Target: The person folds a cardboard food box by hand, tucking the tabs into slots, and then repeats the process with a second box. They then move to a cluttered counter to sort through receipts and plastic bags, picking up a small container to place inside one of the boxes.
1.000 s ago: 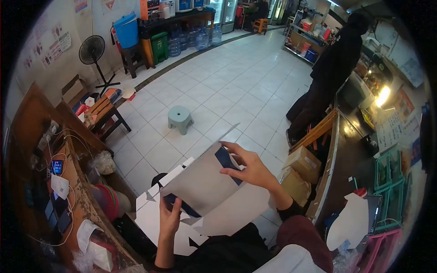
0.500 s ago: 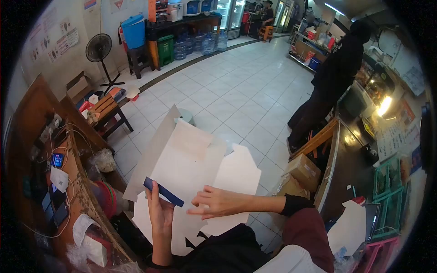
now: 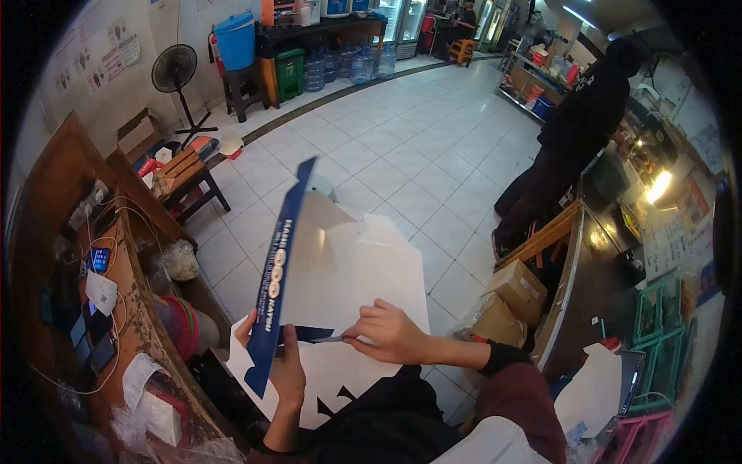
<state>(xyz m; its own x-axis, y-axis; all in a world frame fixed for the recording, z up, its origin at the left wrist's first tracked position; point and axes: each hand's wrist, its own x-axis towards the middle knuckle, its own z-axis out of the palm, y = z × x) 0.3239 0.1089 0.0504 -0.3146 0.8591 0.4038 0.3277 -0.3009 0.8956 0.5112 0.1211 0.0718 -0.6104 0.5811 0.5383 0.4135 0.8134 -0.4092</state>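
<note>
A part-folded cardboard box [image 3: 363, 274] lies over my lap, white inside. Its left side wall [image 3: 280, 271] stands up, dark blue outside with white lettering. My left hand [image 3: 287, 375] grips the near end of this wall, thumb on the inner side and fingers partly hidden behind the blue wall. My right hand [image 3: 394, 336] is closed, its fingertips pinching the end of a narrow blue-and-white flap [image 3: 318, 336] at the near corner. Beneath is more white cardboard [image 3: 340, 379] with notched cuts along its near edge.
At left, a worn wooden desk [image 3: 124, 309] holds phones and cables. A fan [image 3: 175, 69] and a wooden stool [image 3: 182, 182] stand farther back. At right are brown cartons [image 3: 514, 290], a counter [image 3: 568, 309] and a person in black [image 3: 576, 124] standing beside it.
The left side wall has swung upright, bringing its blue lettered face into view. My left hand has shifted onto that wall. My right hand, apart from the flap before, now pinches its end.
</note>
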